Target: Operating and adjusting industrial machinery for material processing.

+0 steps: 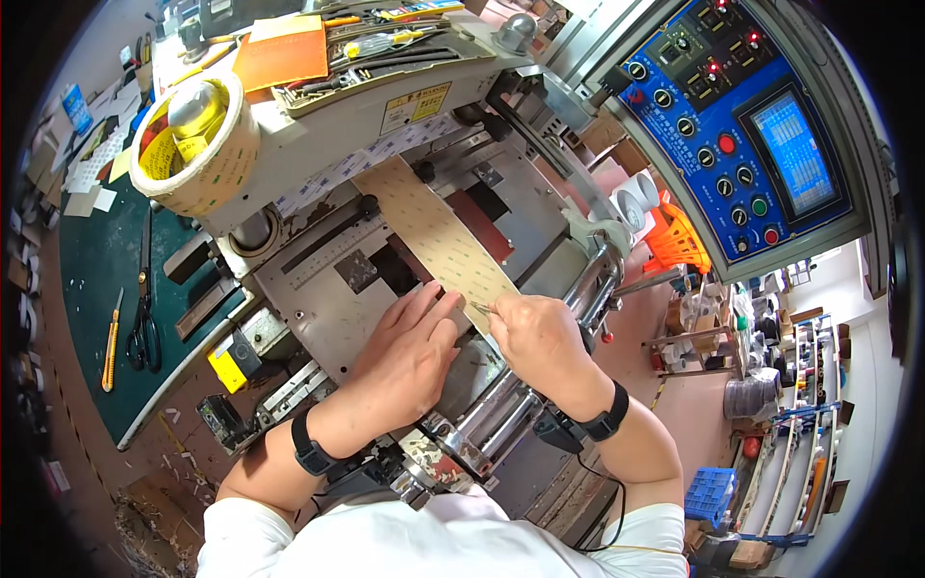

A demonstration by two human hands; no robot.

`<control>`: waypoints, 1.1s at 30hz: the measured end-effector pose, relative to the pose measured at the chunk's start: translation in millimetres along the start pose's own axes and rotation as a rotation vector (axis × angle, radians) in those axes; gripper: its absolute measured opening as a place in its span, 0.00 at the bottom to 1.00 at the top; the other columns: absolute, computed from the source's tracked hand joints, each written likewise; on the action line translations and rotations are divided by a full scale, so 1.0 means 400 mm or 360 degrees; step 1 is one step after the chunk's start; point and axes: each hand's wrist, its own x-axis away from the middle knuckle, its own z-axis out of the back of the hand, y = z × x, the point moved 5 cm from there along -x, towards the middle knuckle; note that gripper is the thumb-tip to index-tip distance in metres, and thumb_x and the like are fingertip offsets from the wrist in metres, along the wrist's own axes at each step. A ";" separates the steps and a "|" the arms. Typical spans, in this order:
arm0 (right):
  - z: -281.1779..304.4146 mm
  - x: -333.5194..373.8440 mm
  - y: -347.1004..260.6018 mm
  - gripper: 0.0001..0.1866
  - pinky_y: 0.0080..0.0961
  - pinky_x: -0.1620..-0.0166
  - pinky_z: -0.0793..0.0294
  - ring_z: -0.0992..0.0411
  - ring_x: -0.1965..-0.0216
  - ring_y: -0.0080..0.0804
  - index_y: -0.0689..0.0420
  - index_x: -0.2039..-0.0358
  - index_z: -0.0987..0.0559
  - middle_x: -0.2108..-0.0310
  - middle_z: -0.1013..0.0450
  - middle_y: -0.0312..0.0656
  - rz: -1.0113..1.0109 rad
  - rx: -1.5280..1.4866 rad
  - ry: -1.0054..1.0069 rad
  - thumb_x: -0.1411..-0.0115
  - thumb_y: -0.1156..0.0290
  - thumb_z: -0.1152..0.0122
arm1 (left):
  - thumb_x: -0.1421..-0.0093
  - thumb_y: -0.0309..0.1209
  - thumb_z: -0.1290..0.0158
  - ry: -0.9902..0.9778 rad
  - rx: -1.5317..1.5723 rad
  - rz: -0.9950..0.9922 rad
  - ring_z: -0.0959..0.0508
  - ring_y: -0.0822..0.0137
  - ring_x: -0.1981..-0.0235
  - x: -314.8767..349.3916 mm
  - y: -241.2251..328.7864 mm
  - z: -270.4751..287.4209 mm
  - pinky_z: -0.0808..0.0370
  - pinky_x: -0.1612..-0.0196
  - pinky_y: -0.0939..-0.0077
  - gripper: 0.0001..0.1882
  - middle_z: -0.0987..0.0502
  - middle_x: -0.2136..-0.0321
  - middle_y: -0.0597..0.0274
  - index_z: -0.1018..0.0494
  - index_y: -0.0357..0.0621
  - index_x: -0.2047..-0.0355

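A long tan strip of printed sheet point(438, 226) runs across the machine's metal bed point(328, 313) toward me. My left hand point(409, 352) lies with its fingers stretched out, the fingertips at the left edge of the strip's near end. Closed fingers of my right hand point(540, 342) pinch a thin pointed metal tool point(479, 307), perhaps tweezers. Its tip is at the strip's near end, close to my left fingertips. Most of the tool is hidden inside the right hand. Both wrists wear black bands.
Metal rollers point(496, 424) lie below my hands. A control panel point(742, 144) with knobs and a lit screen stands at the right. Scissors point(145, 308) and a yellow cutter point(113, 347) rest on the green table point(92, 279). A tape roll point(217, 178) sits on the machine at the upper left.
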 end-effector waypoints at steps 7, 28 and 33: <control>0.003 -0.003 -0.002 0.06 0.40 0.66 0.23 0.23 0.72 0.50 0.62 0.72 0.22 0.75 0.23 0.52 0.0011 -0.0011 0.0013 0.42 0.74 0.39 | 0.41 0.23 0.45 -0.0024 -0.0006 0.0014 0.38 0.40 0.36 -0.003 0.001 0.000 0.39 0.36 0.50 0.08 0.33 0.40 0.42 0.34 0.37 0.65; -0.001 -0.001 -0.002 0.05 0.40 0.65 0.23 0.22 0.71 0.50 0.62 0.70 0.23 0.74 0.22 0.51 0.0014 -0.0036 0.0002 0.42 0.75 0.38 | 0.41 0.23 0.44 -0.0008 -0.0007 0.0024 0.37 0.42 0.36 -0.001 -0.001 0.003 0.39 0.35 0.50 0.08 0.32 0.41 0.42 0.34 0.37 0.66; -0.002 0.003 0.004 0.05 0.40 0.66 0.23 0.23 0.71 0.50 0.62 0.70 0.24 0.74 0.23 0.51 0.0008 -0.0033 0.0033 0.41 0.74 0.39 | 0.41 0.24 0.44 -0.0007 0.0002 0.0020 0.37 0.42 0.36 -0.002 0.003 0.007 0.39 0.35 0.50 0.08 0.32 0.41 0.42 0.33 0.37 0.66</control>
